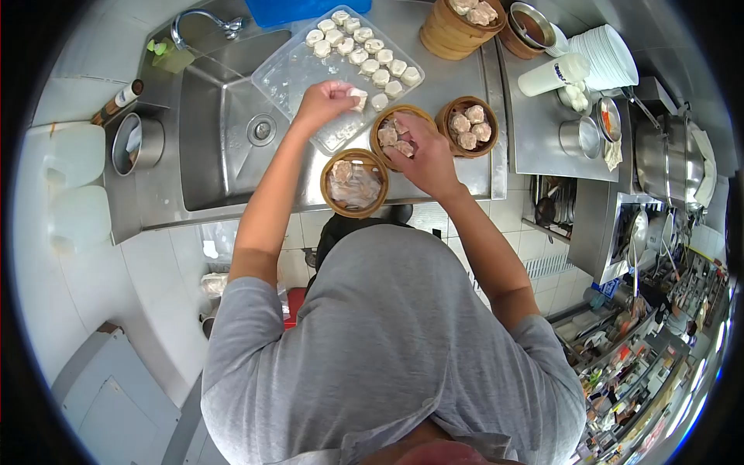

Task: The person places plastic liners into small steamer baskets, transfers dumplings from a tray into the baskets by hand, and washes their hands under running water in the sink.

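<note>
My left hand [324, 107] is closed in a pinch on a pale dumpling [357, 98], held just above a clear plastic tray [283, 77]. Rows of similar white-topped dumplings [358, 56] sit in that tray. My right hand [428, 159] reaches into a round bamboo steamer [377, 124], its thumb and fingers curved around a dumpling [404, 147] among others there; the fingertips are partly hidden. Just right stands a second steamer [490, 116] with several dumplings. Nearest my body, a third steamer [325, 190] holds a dumpling and what looks like crumpled translucent liner.
A sink [225, 167] with a faucet [231, 27] lies left, beside a metal pot [147, 147]. Stacked steamers [449, 35] stand at the back. On the right counter are white plates [608, 58], a white bottle [546, 75] and a steel cup [580, 138].
</note>
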A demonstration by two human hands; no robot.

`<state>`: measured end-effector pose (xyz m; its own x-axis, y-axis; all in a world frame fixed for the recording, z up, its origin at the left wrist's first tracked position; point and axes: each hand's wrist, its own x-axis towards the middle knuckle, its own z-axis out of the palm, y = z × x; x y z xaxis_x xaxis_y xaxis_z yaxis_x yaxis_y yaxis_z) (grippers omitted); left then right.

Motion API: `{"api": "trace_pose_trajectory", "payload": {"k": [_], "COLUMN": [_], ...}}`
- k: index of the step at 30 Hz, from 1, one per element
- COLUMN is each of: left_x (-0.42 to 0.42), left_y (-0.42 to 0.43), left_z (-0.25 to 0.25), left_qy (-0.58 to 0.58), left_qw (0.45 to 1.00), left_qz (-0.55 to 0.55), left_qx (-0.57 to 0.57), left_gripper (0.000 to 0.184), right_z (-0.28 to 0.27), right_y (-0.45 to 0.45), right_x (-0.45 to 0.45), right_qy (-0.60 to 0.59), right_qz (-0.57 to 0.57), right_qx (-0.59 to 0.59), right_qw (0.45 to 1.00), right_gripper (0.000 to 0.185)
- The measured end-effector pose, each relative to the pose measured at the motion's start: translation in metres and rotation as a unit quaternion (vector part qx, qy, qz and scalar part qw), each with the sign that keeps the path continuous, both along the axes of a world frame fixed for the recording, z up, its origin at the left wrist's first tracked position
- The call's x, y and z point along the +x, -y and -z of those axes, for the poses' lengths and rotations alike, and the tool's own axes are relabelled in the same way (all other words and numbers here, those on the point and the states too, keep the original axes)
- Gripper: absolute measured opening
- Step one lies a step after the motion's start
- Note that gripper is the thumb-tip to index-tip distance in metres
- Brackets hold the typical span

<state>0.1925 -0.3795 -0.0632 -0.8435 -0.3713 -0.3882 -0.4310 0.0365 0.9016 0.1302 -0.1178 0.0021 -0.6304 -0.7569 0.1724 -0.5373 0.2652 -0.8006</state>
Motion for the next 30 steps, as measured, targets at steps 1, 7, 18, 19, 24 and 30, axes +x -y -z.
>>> {"api": "trace_pose_trajectory", "payload": {"k": [1, 7, 18, 19, 24, 30], "left_x": [0.008, 0.068, 0.187, 0.183, 0.157, 0.154], "left_y": [-0.007, -0.055, -0.101, -0.103, -0.101, -0.080], "left_z": [-0.013, -0.061, -0.014, -0.007, 0.009, -0.012], "left_qy": [-0.036, -0.118, 0.085, 0.086, 0.078, 0.125], "left_qw": [0.998, 0.978, 0.993, 0.993, 0.995, 0.963], "left_qz": [0.006, 0.011, -0.065, -0.069, -0.035, 0.025], "left_qx": [0.057, 0.174, 0.040, 0.040, -0.058, -0.238], "left_gripper": [0.048, 0.064, 0.094, 0.092, 0.089, 0.084], "right_z": [-0.008, -0.007, 0.039, 0.042, 0.050, 0.053], "right_y": [0.010, 0.027, 0.014, 0.013, 0.011, 0.016], "right_x": [0.000, 0.010, 0.046, 0.045, 0.022, 0.026], "right_qy": [-0.020, -0.093, -0.203, -0.214, -0.229, -0.241], "right_qz": [-0.005, -0.096, -0.214, -0.213, -0.199, -0.195], "right_qx": [-0.025, -0.071, 0.138, 0.141, 0.143, 0.189], "right_qw": [0.999, 0.988, 0.945, 0.943, 0.942, 0.932], "right_gripper": [0.053, 0.053, 0.027, 0.026, 0.031, 0.044]}}
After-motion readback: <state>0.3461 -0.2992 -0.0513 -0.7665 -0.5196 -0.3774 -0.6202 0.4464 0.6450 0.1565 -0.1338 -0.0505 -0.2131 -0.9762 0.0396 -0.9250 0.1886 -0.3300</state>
